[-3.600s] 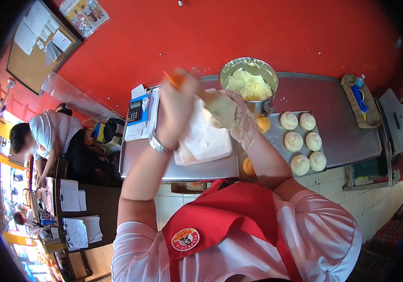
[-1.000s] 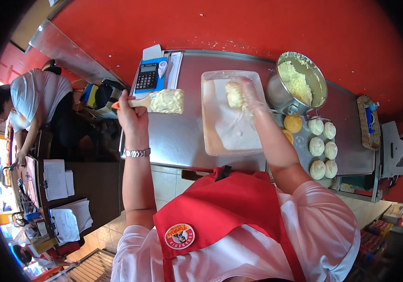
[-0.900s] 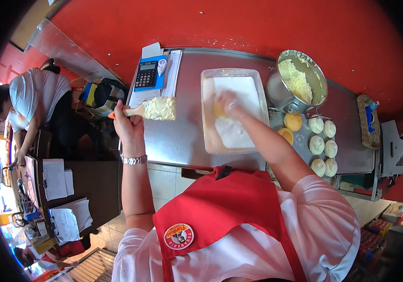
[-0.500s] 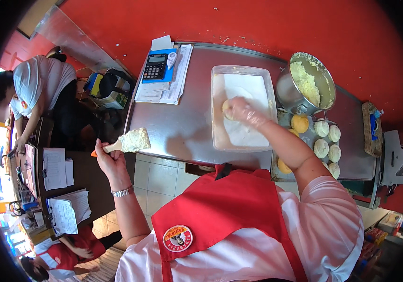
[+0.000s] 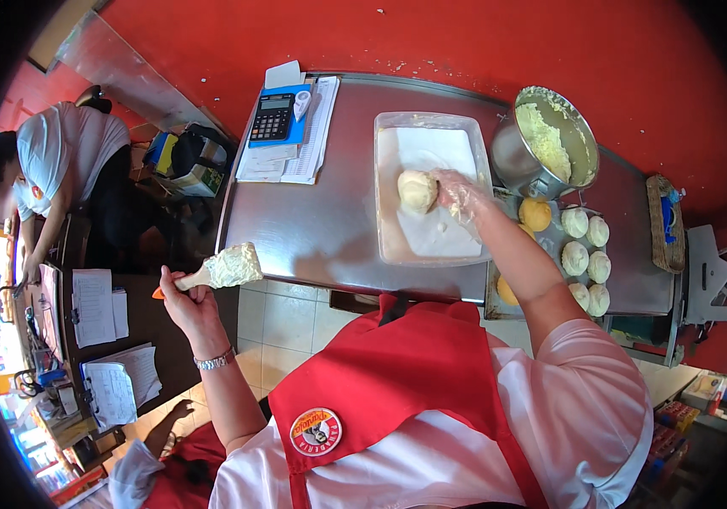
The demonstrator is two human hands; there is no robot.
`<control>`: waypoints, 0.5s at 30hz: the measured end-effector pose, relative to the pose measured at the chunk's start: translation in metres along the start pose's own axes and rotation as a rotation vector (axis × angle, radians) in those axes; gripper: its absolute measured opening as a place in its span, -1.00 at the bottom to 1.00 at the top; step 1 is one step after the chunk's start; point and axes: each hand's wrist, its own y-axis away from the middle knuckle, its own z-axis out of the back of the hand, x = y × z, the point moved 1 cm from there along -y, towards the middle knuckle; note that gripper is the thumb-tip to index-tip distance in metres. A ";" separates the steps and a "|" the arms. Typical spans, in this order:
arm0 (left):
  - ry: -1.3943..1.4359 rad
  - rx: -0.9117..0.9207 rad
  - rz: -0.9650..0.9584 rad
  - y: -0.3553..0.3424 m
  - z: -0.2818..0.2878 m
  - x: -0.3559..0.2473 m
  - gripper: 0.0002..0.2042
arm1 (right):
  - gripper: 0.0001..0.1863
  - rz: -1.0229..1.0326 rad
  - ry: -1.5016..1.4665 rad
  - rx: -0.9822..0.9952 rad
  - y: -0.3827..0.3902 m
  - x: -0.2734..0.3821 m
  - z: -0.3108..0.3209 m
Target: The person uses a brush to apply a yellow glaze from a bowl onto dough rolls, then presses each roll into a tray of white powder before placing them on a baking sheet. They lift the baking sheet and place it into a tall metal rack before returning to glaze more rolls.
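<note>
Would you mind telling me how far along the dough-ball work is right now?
Done: several floured balls sit on the metal tray. In hand: the right hand, in a clear glove, presses one dough ball in the flour tray; the left hand holds a coated spatula away from the counter. Left: the pot holds plenty of filling.

A flour tray (image 5: pixel 389 242) sits at frame centre, calculator (image 5: pixel 272 117) to its left, metal bowl (image 5: pixel 516 161) to its right, dough balls (image 5: pixel 588 259) lower right.
</note>
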 end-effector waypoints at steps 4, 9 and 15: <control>0.019 0.063 0.007 0.007 -0.009 -0.004 -0.70 | -0.67 -0.183 -0.242 0.088 0.012 0.014 -0.030; 0.027 0.097 0.033 0.016 -0.036 0.002 -0.70 | -0.73 -0.043 -0.335 0.050 -0.002 -0.005 -0.038; 0.006 0.230 0.030 0.018 -0.058 0.020 -0.73 | -0.62 0.136 -0.588 0.026 0.060 0.028 -0.020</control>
